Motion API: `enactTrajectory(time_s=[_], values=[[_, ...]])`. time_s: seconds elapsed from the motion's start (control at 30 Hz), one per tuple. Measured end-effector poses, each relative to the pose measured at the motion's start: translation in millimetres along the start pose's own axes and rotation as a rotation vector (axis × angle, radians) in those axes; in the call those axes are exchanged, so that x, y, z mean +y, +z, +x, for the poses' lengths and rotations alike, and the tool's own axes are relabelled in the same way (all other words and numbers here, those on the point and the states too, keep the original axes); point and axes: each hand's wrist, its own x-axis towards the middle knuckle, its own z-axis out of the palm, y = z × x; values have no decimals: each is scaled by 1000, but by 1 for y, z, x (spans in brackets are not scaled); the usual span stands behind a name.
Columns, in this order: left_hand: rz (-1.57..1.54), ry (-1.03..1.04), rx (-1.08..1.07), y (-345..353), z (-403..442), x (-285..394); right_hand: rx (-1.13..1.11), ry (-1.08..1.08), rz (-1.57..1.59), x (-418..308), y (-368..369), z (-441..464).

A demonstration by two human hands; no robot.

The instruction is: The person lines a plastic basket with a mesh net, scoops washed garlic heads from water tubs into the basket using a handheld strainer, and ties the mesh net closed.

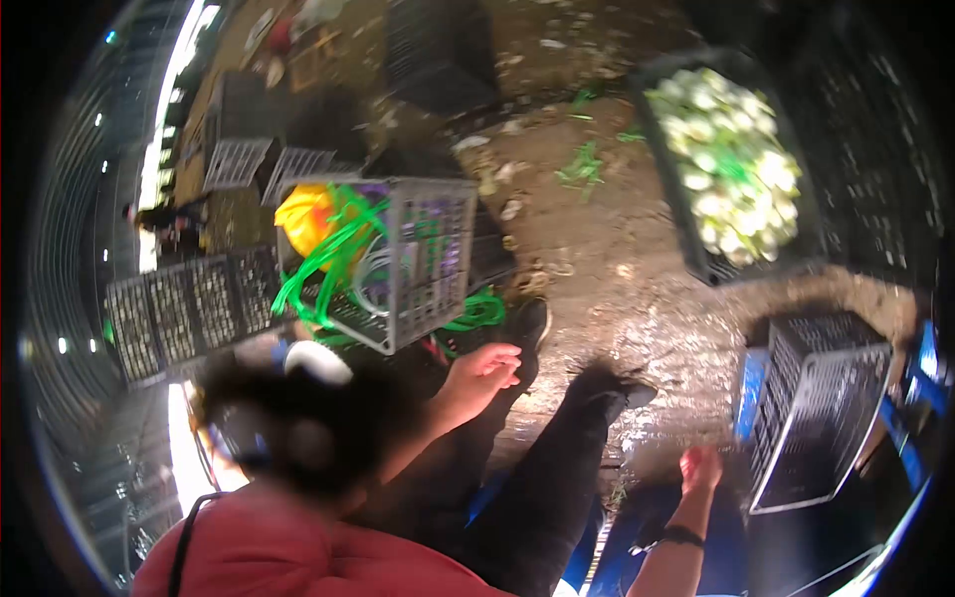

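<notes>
My left hand [485, 374] is above the floor, right of a grey crate [430, 261], with its fingers loosely bent, slightly apart and holding nothing visible. The crate holds a yellow item [306, 219] and green strips [343, 244]. My right hand [701, 466], beyond a dark wristband, is blurred at the lower right, left of a tilted dark crate [818, 398]; its fingers and anything in them are unclear. Dark-trousered legs and shoes [637, 395] show between the hands. A blurred dark shape [308, 423] covers part of my left arm.
A black crate [668, 164] of pale, round produce [731, 164] stands at the upper right. More crates [194, 313] line the left. Green scraps [583, 167] lie on the wet-looking floor [607, 269]. A distant person [171, 224] shows at the left. Blue supports [751, 393] stand at the right.
</notes>
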Motion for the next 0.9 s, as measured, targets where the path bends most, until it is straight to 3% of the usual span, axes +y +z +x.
enactTrajectory(time_s=[0.03,0.07,0.1,0.23,0.33,0.37,0.43,0.57,0.67,0.8,0.9], values=[[-3,27,101,-24,-5,0,-41,164,-75,17,7,2],[-6,53,195,-48,-9,0,-296,228,43,56,-19,37],[-20,57,321,-69,-12,9,-19,105,-375,48,39,-10],[73,250,614,-179,-14,0,-222,69,-579,46,164,-65],[460,206,781,-254,9,-25,-365,-83,-719,41,252,-98],[442,192,787,-264,15,-19,-415,-113,-765,39,279,-109],[738,105,900,-271,28,2,-463,-143,-827,34,325,-130],[411,121,894,-282,55,9,-601,-233,-849,24,399,-173],[402,154,842,-271,80,22,-632,-275,-874,22,430,-195],[545,-46,775,-281,130,39,-729,-270,-735,33,448,-209],[287,214,757,-268,124,45,-536,-260,-879,48,449,-192]])
